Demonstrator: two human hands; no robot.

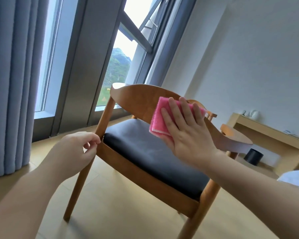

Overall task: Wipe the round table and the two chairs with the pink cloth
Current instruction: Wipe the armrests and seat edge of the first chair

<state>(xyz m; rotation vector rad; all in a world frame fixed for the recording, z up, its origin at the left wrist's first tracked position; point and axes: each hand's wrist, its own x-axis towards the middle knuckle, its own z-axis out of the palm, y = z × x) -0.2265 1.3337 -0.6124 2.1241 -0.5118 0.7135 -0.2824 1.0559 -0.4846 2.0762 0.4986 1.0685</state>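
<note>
A wooden chair (138, 100) with a curved backrest and a black padded seat (150, 152) stands tilted in the middle of the head view. My right hand (185, 128) lies flat on the folded pink cloth (160, 118) and presses it against the inner face of the backrest. My left hand (78, 150) is curled at the chair's near left corner, its fingertips pinched on the frame where the rear post meets the seat rail. A small wooden part of another chair (213, 115) shows behind the backrest. I cannot make out the round table.
Grey-blue curtains (12, 83) hang at the left beside a tall window (121, 66). A pale wooden desk (266, 133) with white crockery stands against the right wall, with a black bin (253, 156) under it. White bedding (293, 178) enters at the right edge. The floor is light wood.
</note>
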